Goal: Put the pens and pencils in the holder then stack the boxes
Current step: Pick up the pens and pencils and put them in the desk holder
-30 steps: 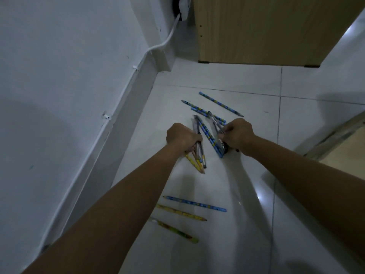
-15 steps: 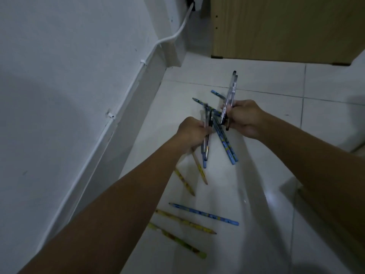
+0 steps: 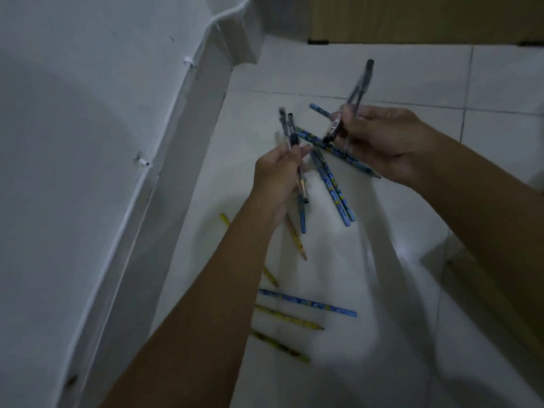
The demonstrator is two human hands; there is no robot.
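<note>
My left hand [image 3: 278,178] grips a small bundle of pens [image 3: 287,128] and pencils, their dark caps pointing up and a blue pencil end hanging below. My right hand [image 3: 388,142] grips clear pens [image 3: 360,86] that stick up, together with blue patterned pencils [image 3: 335,187] that slant down towards the floor. Both hands are raised above the white tiled floor. On the floor lie a blue pencil [image 3: 307,303], yellow pencils [image 3: 288,318] and a green pencil [image 3: 279,347]. A brown pencil [image 3: 295,238] lies below my left wrist. No holder or boxes are in view.
A white wall with a skirting board [image 3: 176,160] and a thin cable runs along the left. A wooden cabinet [image 3: 426,19] stands at the top. A wooden edge [image 3: 471,278] shows low on the right.
Both hands have lifted off the floor with their bundles of pens and pencils and drawn slightly apart. The camera has moved closer and to the left.
</note>
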